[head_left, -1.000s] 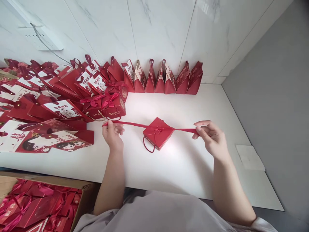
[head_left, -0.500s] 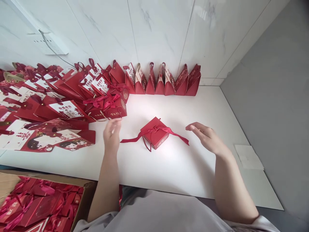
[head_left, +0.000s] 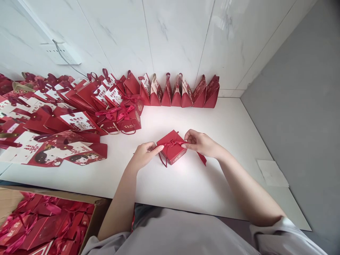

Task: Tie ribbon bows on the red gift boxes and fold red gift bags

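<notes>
A small red gift box (head_left: 173, 153) lies on the white tabletop in front of me, with a red ribbon (head_left: 172, 143) knotted across its top. My left hand (head_left: 145, 153) pinches the ribbon's left side at the edge of the box, thumb on top. On the other side, my right hand (head_left: 199, 142) grips the ribbon's right side between thumb and fingers, and a loose tail hangs below it. A dark red cord handle shows at the box's lower left. Most of the left ribbon tail is hidden by my left hand.
Many red and white gift boxes (head_left: 79, 122) crowd the table's left. A row of upright red bags (head_left: 177, 97) stands against the tiled wall. A cardboard carton (head_left: 99, 205) of ribboned boxes sits at the lower left. A white flat piece (head_left: 272, 173) lies at the right edge.
Both hands have moved inward from either side of the gift box and taken hold of the ribbon. The box stays in about the same place.
</notes>
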`<state>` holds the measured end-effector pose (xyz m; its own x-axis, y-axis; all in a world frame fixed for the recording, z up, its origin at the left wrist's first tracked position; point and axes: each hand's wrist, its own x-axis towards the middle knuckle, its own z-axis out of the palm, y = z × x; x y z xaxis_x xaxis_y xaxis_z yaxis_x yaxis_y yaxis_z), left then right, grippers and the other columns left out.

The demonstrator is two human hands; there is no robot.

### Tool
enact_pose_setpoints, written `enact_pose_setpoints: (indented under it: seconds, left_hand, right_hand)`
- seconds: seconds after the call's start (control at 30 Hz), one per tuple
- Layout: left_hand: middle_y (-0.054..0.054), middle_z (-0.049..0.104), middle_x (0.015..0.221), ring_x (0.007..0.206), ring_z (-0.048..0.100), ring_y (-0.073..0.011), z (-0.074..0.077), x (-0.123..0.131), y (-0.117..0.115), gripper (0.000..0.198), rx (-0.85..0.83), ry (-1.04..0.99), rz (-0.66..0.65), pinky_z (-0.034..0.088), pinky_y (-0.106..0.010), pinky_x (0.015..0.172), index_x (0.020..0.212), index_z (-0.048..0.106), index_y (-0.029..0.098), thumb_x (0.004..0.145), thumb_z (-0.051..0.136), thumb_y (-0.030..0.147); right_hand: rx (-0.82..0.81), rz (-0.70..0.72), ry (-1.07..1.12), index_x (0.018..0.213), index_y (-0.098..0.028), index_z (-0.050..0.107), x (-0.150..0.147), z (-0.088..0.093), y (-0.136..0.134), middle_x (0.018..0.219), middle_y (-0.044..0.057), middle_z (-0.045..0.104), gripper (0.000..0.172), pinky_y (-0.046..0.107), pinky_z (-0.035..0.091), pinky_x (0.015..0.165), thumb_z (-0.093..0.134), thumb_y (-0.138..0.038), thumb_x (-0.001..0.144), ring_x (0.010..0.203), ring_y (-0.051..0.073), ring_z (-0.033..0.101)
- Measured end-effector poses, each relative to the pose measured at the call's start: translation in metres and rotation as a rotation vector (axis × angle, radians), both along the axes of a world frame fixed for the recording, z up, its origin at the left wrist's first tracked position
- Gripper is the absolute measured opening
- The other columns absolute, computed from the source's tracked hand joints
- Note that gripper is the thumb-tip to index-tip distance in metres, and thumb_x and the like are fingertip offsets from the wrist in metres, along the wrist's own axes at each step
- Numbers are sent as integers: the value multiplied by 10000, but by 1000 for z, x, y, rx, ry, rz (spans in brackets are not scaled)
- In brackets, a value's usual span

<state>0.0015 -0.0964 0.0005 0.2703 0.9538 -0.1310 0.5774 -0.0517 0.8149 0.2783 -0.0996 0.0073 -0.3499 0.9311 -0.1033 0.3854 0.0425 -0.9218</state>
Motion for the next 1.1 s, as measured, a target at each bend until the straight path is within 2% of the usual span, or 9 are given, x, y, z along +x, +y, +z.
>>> enact_pose_setpoints:
  seconds: [0.17,0.3,0.5,0.67,0.77,0.83,0.93,1.0,1.1]
  left_hand:
    - [-14,598,623,645,582,-157,10,4,-4,429,-148,-165,-141,448,-270,630,639,588,185,879,535,536]
    - [-9,569,616,606,541,-135,14,6,-1,433,-184,-270,-118,422,-265,620,632,571,184,910,506,510]
    - [17,502,585,566,468,-107,8,-2,13,402,-177,-275,-178,370,-239,576,630,526,179,893,553,481]
    - [17,519,563,522,469,-91,-5,-8,21,404,-246,-277,-194,328,-217,501,628,552,158,860,598,486]
    - [17,539,549,534,508,-90,-10,-15,24,374,-337,-345,-243,395,-218,556,653,594,145,848,634,462]
    - [-6,587,574,573,556,-109,-11,-20,26,330,-421,-428,-343,456,-248,629,692,644,135,821,682,436]
    - [-62,648,644,573,574,-124,-8,-25,30,320,-460,-546,-462,470,-260,590,689,698,119,767,743,426]
    - [-99,686,764,530,543,-97,-4,-22,32,348,-433,-586,-476,426,-235,494,645,712,114,751,753,444]
    - [-135,700,998,531,536,-69,4,-10,36,348,-413,-635,-446,362,-207,410,672,743,122,753,741,460]
  right_hand:
    - [-125,57,-42,717,-209,526,4,4,1,582,-60,415,406,254,235,475,652,-587,798,513,97,327]
    - [-176,193,64,664,-195,531,8,8,1,584,-62,316,446,258,193,497,587,-595,853,527,88,240]
    - [-147,255,146,701,-189,606,17,9,3,606,-52,356,387,267,215,540,597,-535,873,566,99,262]
    - [-195,271,165,704,-172,628,24,-7,8,643,-28,457,386,268,273,567,638,-530,848,602,105,344]
    - [-235,270,241,684,-175,625,24,-16,9,632,-35,447,355,270,319,599,662,-487,850,610,105,382]
    - [-210,253,322,699,-183,662,24,-19,8,716,-13,520,311,289,387,675,666,-449,860,673,120,470]
    - [-101,234,409,745,-213,739,21,-18,7,1092,54,624,252,368,429,906,663,-417,872,989,200,583]
    - [-16,229,434,746,-239,768,17,-17,7,1303,61,589,243,419,384,1029,664,-420,872,1217,262,523]
    - [58,219,494,797,-275,793,8,-14,10,1382,43,578,228,462,363,1084,650,-432,881,1337,296,453]
